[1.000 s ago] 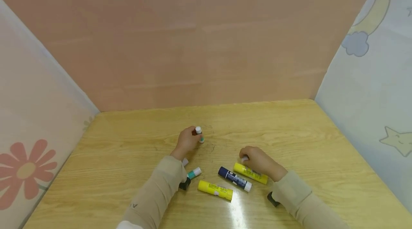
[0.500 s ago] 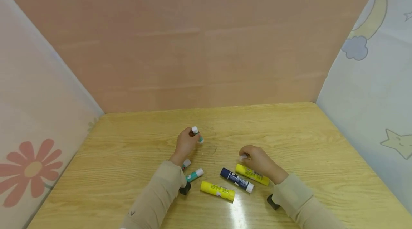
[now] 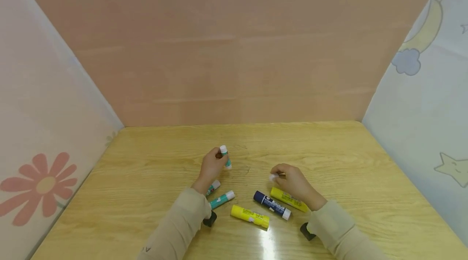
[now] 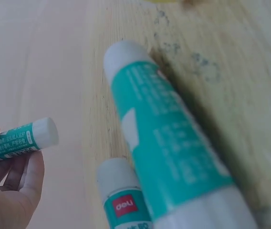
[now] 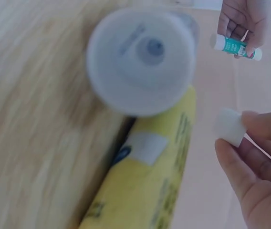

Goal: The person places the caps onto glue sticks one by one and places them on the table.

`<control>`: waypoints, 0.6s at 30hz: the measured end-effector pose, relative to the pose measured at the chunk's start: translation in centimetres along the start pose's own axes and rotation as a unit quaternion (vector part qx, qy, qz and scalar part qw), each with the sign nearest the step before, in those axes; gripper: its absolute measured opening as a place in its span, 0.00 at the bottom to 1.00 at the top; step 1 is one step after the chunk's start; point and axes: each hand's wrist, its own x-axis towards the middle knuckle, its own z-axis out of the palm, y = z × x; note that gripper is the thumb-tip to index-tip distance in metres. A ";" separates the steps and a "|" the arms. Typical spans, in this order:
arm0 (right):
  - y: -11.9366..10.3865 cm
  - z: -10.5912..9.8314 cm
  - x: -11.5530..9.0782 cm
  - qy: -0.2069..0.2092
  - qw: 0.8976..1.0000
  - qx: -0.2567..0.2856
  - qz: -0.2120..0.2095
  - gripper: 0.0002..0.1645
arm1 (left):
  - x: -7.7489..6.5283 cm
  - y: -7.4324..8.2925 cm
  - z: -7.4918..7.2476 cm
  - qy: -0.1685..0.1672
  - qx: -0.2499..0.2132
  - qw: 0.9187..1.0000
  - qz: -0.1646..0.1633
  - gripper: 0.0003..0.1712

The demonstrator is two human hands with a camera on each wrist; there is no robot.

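Note:
My left hand (image 3: 211, 167) grips a teal-labelled glue stick (image 4: 16, 140) between thumb and fingers, its white end pointing up in the head view. My right hand (image 3: 295, 180) pinches a small white cap (image 5: 230, 126) between thumb and fingertips, just over the far end of a yellow glue stick (image 3: 289, 199). Beside that one lies a navy glue stick (image 3: 272, 204) with a white end. Near my left wrist rest two more teal glue sticks, one larger (image 4: 173, 143) and one smaller (image 4: 123, 200), partly hidden by the forearm in the head view.
Another yellow glue stick (image 3: 250, 216) lies in front, between my forearms. The wooden table (image 3: 310, 142) is bounded by a pinkish-brown back panel (image 3: 234, 69) and pale patterned side panels. Both wrists carry a black strap-on device (image 3: 210, 219).
My left hand has turned the teal glue stick slightly, so more of its label shows. My right hand still holds the white cap, with its fingers shifted a little. The head view has tilted slightly.

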 end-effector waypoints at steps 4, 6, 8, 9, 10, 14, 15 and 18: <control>-0.5 -0.2 0.1 0.009 0.999 0.032 0.016 0.08 | -0.2 0.0 0.2 0.002 0.001 1.000 0.009 0.07; -0.8 -0.2 0.2 0.018 0.999 0.033 0.021 0.08 | -0.3 0.1 0.2 0.002 0.002 1.000 0.017 0.08; -1.1 -0.3 0.4 0.030 0.999 0.026 0.026 0.08 | -0.5 0.2 0.2 0.000 0.002 1.000 0.026 0.08; -1.2 -0.3 0.5 0.035 0.999 0.023 0.029 0.08 | -0.7 0.3 0.3 -0.001 0.001 1.000 0.031 0.08; -1.2 -0.3 0.5 0.040 0.998 0.020 0.032 0.08 | -0.8 0.4 0.3 -0.003 -0.001 0.999 0.036 0.08; -1.5 -0.2 0.8 0.049 0.998 0.020 0.041 0.09 | -1.1 0.8 0.3 -0.014 -0.012 0.998 0.052 0.09; -1.5 -0.2 0.9 0.049 0.998 0.023 0.043 0.09 | -1.2 0.8 0.3 -0.018 -0.010 0.998 0.056 0.09; -1.9 -0.3 1.1 0.048 0.997 0.036 0.049 0.10 | -1.3 0.8 0.2 -0.030 -0.009 0.997 0.068 0.10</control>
